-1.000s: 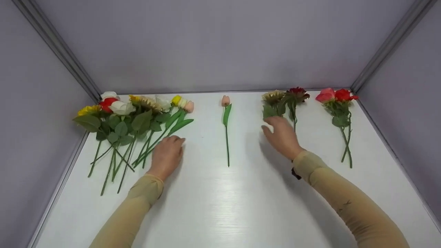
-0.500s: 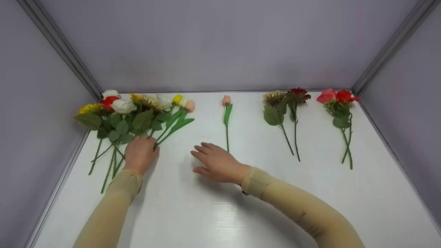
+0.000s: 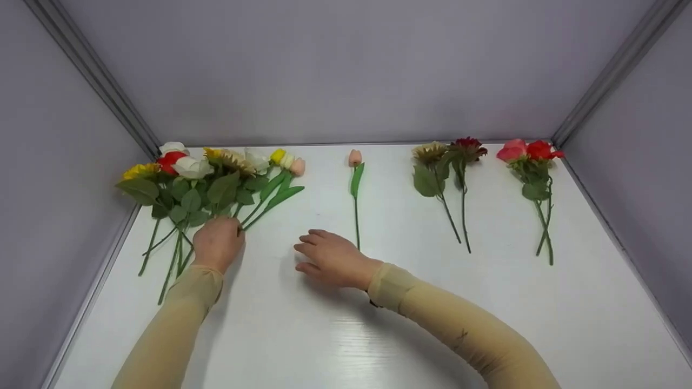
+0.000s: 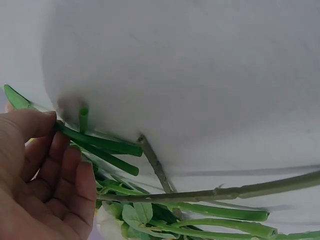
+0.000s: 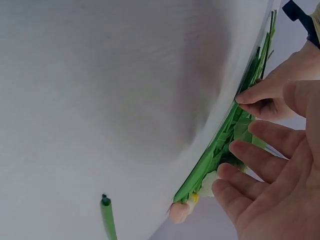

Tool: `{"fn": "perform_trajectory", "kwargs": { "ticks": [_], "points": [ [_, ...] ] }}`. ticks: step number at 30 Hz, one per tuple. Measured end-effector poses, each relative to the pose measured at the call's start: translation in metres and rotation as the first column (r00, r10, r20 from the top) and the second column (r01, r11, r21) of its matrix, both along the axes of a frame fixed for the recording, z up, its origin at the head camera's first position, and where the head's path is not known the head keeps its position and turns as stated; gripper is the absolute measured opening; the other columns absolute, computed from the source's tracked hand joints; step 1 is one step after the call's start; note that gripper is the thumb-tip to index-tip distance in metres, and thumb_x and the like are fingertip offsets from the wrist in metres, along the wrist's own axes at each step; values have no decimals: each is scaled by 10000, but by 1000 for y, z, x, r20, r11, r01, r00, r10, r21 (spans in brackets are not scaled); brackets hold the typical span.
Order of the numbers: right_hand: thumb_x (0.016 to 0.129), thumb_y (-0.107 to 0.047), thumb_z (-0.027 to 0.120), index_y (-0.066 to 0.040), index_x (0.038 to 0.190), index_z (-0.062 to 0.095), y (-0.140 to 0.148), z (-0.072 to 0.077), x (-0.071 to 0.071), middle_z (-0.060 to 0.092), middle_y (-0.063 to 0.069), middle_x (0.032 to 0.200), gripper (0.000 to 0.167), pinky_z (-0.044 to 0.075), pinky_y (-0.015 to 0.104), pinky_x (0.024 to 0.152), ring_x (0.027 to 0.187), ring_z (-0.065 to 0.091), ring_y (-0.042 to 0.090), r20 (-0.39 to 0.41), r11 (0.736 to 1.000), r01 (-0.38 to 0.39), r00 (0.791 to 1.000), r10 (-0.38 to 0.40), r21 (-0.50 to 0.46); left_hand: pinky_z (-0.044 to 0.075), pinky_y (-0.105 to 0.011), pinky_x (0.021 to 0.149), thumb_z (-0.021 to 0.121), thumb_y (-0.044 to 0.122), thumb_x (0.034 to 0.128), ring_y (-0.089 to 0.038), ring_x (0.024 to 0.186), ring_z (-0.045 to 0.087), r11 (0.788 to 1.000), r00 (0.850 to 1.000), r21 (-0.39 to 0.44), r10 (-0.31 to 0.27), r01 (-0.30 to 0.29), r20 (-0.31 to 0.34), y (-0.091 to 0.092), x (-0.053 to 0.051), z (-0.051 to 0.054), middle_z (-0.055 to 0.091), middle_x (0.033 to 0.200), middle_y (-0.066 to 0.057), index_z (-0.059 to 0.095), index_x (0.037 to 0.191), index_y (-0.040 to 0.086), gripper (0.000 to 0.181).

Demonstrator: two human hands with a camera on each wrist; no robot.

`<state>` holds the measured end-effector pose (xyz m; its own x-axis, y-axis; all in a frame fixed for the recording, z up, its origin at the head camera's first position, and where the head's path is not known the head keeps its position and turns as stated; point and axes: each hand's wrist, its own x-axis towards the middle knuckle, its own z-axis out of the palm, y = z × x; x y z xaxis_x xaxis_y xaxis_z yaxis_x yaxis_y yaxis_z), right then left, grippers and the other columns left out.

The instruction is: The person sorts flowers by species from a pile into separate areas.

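Observation:
At the left pile, my left hand (image 3: 218, 243) pinches green tulip stems (image 4: 102, 143) between thumb and fingers, as the left wrist view shows. Their blooms, yellow, cream and pink (image 3: 297, 166), lie up and to the right of that hand. My right hand (image 3: 335, 259) hovers palm down with spread fingers, holding nothing, just left of the single pink tulip (image 3: 355, 158) and over the lower end of its stem in the head view. From the right wrist the palm (image 5: 280, 175) appears beside the pile, with the left hand (image 5: 272, 92) beyond.
White roses (image 3: 193, 168), a red flower and sunflowers (image 3: 140, 171) lie heaped at the left. Right of centre are a beige flower (image 3: 431, 153) and a dark red one (image 3: 468, 149); pink and red flowers (image 3: 540, 151) lie far right. Grey walls (image 3: 346, 70) enclose the white table (image 3: 335, 351).
My left hand has moved left from beside the tulips onto the stems and pinches some. My right hand has left the beige flower and moved left past the single tulip.

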<state>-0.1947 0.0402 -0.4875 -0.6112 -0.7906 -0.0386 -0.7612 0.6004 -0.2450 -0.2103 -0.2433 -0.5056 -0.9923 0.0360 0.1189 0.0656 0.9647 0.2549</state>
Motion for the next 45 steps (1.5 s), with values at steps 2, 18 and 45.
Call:
{"fn": "perform_trajectory", "kwargs": {
  "ticks": [2, 18, 45],
  "points": [
    [1087, -409, 495, -85, 1457, 567, 4, -1, -2, 539, 112, 1487, 497, 279, 342, 1206, 1435, 427, 277, 3, 1000, 15, 1000, -15, -14, 459, -429, 536, 592, 78, 969, -241, 618, 531, 999, 998, 43, 15, -18, 53, 0, 0, 4, 615, 708, -92, 603, 699, 89, 271],
    [1056, -195, 596, -89, 1250, 733, 54, 5, -27, 707, 29, 1234, 260, 509, 381, 993, 1166, 641, 207, 260, 847, 369, 923, -285, -382, 511, -382, 716, 652, 279, 1016, -234, 816, 608, 848, 973, 514, 9, -130, 232, 63, 18, 23, 688, 1042, -88, 725, 1122, 78, 239],
    [937, -139, 770, 29, 1132, 679, 105, 24, -34, 708, 152, 1007, 273, 600, 335, 785, 866, 702, 226, 862, 129, 857, 506, -27, -499, 594, -332, 723, 705, 227, 987, -221, 882, 673, 501, 944, 865, -272, -28, 188, 203, 43, 19, 689, 1009, -37, 714, 1105, 71, 197]
  ]
}}
